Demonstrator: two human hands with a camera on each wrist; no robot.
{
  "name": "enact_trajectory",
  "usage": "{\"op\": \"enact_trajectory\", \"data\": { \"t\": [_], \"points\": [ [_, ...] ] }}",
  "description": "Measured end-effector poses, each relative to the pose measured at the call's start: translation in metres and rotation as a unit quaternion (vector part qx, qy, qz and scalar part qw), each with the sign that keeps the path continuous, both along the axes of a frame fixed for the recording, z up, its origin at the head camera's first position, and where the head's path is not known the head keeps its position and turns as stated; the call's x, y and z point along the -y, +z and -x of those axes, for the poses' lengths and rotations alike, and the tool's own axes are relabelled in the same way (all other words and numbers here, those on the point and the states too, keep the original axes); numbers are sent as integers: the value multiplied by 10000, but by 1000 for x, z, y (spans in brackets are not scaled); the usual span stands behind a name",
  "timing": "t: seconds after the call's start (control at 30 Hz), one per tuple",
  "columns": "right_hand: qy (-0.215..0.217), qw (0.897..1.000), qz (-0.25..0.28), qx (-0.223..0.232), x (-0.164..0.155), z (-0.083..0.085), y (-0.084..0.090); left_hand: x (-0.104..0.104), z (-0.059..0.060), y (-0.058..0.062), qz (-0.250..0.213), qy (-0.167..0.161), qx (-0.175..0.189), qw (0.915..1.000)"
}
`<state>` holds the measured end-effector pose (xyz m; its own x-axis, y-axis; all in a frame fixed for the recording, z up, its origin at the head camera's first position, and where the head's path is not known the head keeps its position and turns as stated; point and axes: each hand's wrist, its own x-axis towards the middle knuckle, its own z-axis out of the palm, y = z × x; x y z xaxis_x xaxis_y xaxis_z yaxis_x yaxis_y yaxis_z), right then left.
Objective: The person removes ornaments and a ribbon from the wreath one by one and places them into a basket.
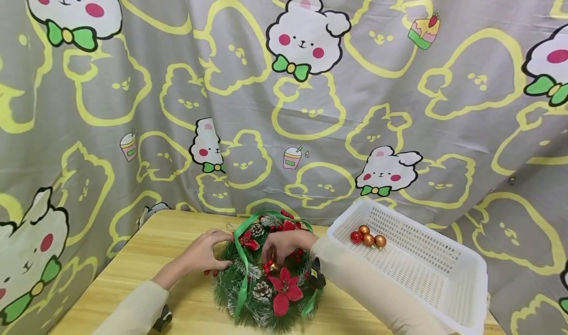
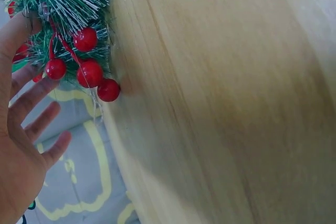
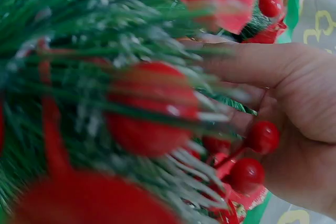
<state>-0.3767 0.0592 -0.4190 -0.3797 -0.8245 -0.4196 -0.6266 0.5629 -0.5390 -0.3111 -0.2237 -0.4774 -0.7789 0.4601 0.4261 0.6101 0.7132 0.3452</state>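
A green Christmas wreath [image 1: 262,291] lies on the table, dressed with pine cones, red flowers, red berries and a green ribbon. At its left edge my left hand [image 1: 208,250] touches the greenery with thumb and index finger; in the left wrist view the other fingers are spread beside red berries [image 2: 90,73]. My right hand [image 1: 282,245] reaches down into the middle of the wreath, fingers bent, pinching a small gold ball [image 1: 273,266] that is mostly hidden. Blurred needles and berries cover the fingertips in the right wrist view.
A white plastic basket [image 1: 477,281] stands right of the wreath, under the right forearm, with several gold balls [image 1: 380,241] and a red ball [image 1: 356,237] in it. The wooden table [image 1: 146,256] meets a patterned grey curtain [image 1: 248,177] behind.
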Motion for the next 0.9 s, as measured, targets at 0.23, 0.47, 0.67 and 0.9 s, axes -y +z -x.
{"op": "enact_trajectory", "data": {
  "t": [0.23,0.47,0.67,0.9],
  "points": [
    [55,9985,-208,-513,2,-7,-3,-1,2,-4,20,10,-24,10000],
    [-72,9986,-36,-516,-3,-7,10,-2,1,-2,44,34,137,9999],
    [-89,9977,135,-657,-11,-13,27,-1,0,-1,40,57,150,9999],
    [-72,9971,288,-705,-19,-24,42,-1,-2,1,28,43,94,9999]
  ]
}}
